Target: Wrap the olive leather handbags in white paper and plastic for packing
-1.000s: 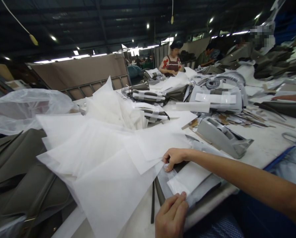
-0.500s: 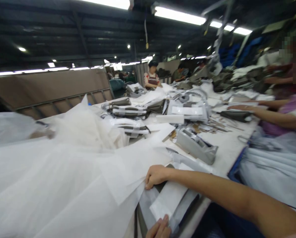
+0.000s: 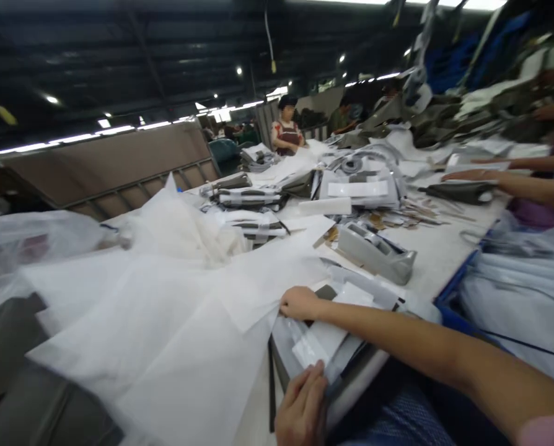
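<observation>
From the right, a bare arm reaches across to my right hand [image 3: 299, 303], its fingers closed at the edge of a large white sheet [image 3: 175, 353]. Creases in the sheet converge there. Under that wrist lies a grey-and-white folded bundle [image 3: 326, 337] in clear plastic. Lower down, my left hand [image 3: 302, 406] has its fingers together on the bundle's near edge; its thumb is hard to make out. A grey tape dispenser [image 3: 374, 251] stands just beyond the bundle.
Wrapped bundles [image 3: 251, 198] and paper scraps [image 3: 409, 214] lie farther back on the white table [image 3: 428, 257]. Dark grey fabric [image 3: 12, 353] is at lower left. Another person's hand [image 3: 467, 176] rests on fabric at right. A person in an apron [image 3: 287, 133] is at the far end.
The view has tilted down and shifted, showing more dark fabric at lower left. More of my left hand is visible on the bundle. My right hand remains at the sheet's edge.
</observation>
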`<state>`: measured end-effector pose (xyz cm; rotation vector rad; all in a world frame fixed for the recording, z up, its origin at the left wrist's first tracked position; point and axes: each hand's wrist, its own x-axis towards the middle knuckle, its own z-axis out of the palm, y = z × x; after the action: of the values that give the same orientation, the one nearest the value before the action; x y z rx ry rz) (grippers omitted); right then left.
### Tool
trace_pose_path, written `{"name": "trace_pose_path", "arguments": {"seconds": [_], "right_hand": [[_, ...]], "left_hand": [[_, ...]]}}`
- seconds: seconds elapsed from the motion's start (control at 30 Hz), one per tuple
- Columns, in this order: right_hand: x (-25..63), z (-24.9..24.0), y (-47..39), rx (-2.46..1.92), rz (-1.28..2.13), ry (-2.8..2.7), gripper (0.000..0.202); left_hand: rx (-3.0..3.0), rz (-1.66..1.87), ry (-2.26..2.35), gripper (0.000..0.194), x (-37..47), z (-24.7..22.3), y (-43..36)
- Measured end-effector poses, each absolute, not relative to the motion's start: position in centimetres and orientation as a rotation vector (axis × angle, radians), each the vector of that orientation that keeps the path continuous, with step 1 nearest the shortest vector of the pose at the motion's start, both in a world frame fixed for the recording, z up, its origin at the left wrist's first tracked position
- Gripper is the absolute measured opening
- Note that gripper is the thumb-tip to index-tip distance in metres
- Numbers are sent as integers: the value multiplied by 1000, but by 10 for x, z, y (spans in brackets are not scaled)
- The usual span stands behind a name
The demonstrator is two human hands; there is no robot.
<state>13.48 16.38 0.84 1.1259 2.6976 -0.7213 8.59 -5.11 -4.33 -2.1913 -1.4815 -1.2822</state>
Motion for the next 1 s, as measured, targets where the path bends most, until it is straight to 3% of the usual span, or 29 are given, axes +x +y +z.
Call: {"name": "trace_pose_path", "arguments": {"seconds": [0.23,0.37,0.57,0.83,0.93,1.0], "right_hand": [[168,25,171,727,-896,2849,35],[190,19,148,619,-840,2959,64],[195,20,138,763,-753,3067,32],[283,28,86,1305,-631,3381,33],[311,6,62,1473,-541,3491,32],[322,-15,50,1422,-485,3627,34]], "left_hand": [[-2164,-1303,-1557,24,92,-31,-54],[-2164,-1314,-1552,24,92,-36,-55],[-2198,-1322,-1576,35,92,-34,-57],[-2451,-1576,-1915,31,62,23,-59],[-2383,-1310,-2059,41,42,47,-45],[-2402,-883,-2115,64,28,53,-32]]}}
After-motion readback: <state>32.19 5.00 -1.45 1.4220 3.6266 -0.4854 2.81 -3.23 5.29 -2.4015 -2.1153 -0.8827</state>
